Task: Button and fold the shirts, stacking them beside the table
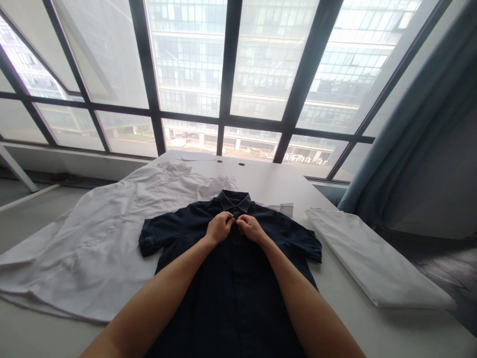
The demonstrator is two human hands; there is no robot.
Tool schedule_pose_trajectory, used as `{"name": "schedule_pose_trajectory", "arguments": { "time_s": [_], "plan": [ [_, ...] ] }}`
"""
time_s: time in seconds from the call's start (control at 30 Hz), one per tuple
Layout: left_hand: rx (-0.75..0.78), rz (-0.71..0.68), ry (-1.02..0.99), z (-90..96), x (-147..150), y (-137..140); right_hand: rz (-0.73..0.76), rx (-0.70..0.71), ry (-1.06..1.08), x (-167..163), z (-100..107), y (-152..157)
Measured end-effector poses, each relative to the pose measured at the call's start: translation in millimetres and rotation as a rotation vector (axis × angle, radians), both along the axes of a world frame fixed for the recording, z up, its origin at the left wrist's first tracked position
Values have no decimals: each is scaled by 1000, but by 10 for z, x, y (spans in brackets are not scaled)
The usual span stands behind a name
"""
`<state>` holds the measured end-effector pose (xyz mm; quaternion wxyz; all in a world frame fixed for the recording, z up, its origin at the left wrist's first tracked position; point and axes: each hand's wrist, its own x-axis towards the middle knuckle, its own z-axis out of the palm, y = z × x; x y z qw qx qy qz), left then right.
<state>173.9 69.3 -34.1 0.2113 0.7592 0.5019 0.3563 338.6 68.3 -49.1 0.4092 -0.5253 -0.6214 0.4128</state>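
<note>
A dark navy short-sleeved shirt (pixel 233 293) lies front side up on the white table (pixel 268 176), its collar (pixel 234 200) toward the window. Just below the collar, my left hand (pixel 220 226) is closed in a pinch on the shirt's front placket. My right hand (pixel 250 227) pinches the placket from the other side, with its fingertips close to those of the left. Whatever small part of the shirt sits between the fingertips is too small to make out. Both forearms stretch over the shirt's body.
Rumpled white cloth (pixel 104 238) covers the table's left side and reaches under the shirt's sleeve. A folded white cloth (pixel 376 258) lies along the right edge. Behind the table stand dark-framed windows (pixel 223 119), with a blue-grey curtain (pixel 402 129) at the right.
</note>
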Motion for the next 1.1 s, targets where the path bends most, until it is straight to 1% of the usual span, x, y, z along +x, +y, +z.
{"name": "schedule_pose_trajectory", "arguments": {
  "time_s": [0.07,0.13,0.2,0.27,0.3,0.4,0.47,0.57,0.6,0.67,0.8,0.87,0.93,1.03,1.1],
  "plan": [
    [2,48,5,7,-9,-1,-56,27,-50,-15,15,-6],
    [-5,85,20,21,-30,-10,-135,103,-148,-32,45,-39],
    [-1,76,58,40,-64,-34,-187,194,-275,-46,88,-110],
    [12,28,101,59,-99,-69,-182,250,-412,-62,132,-221],
    [14,-6,119,68,-114,-89,-170,254,-482,-72,151,-285],
    [20,-127,166,89,-140,-153,-138,217,-666,-122,180,-460],
    [25,-205,193,100,-142,-207,-142,198,-717,-160,188,-524],
    [49,-237,238,122,-131,-315,-172,153,-708,-185,220,-527],
    [65,-224,262,134,-126,-356,-177,131,-691,-178,238,-512],
    [73,-184,319,171,-113,-435,-135,60,-632,-142,277,-476],
    [-62,-125,404,278,-68,-531,-6,-197,-482,-40,308,-437],
    [-135,-94,436,327,-33,-539,17,-258,-440,-7,289,-448],
    [-199,-74,453,355,0,-526,39,-233,-419,12,258,-476],
    [-281,-94,422,353,28,-481,45,-143,-416,26,225,-537],
    [-309,-93,385,330,26,-451,29,-72,-429,30,217,-573]
  ]
}}
